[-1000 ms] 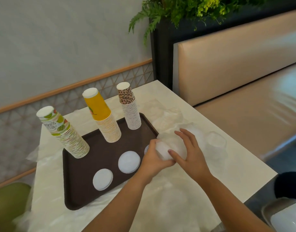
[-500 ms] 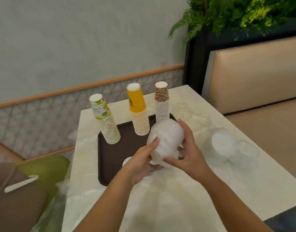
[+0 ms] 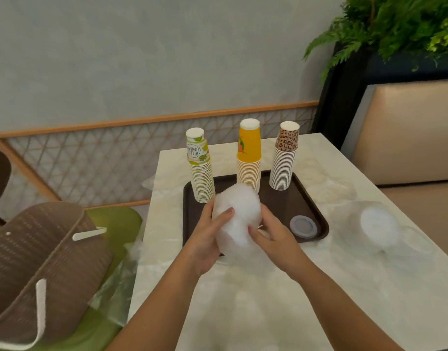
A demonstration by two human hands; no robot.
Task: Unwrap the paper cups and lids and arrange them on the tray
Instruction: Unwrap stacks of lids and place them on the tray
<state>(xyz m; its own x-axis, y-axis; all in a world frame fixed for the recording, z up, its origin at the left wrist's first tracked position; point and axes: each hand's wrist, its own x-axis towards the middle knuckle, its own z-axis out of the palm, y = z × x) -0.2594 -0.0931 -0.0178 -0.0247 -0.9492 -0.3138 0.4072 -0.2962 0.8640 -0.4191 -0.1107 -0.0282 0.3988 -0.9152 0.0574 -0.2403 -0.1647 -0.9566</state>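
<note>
Brown was the tray [image 3: 190, 198] on the marble-look table [image 3: 268, 300], and in the head view, the only one, it already carried much of the work. Three unwrapped stacks of paper cups stood upside down along its far side: the lime-print stack [image 3: 201, 171] at the left, the orange stack [image 3: 248, 158] in the middle, the leopard-print stack [image 3: 285, 158] at the right. One white lid [image 3: 303, 226] lay flat in the near right corner of the tray.

You held a wrapped bundle of lids [image 3: 236, 216] above the near part of the tray. Your left hand [image 3: 205, 239] gripped its left side, with the thumb curled onto the front. Your right hand [image 3: 273, 234] gripped the right side, fingers curled round the plastic. The wrap looked not yet off.

Another bundle of lids in clear plastic [image 3: 377, 226] lay on the table, to the right of the tray and well apart from your hands.

So I judge the cups were finished, while the lids remained: this bundle to unwrap and place, then the other one.
</note>
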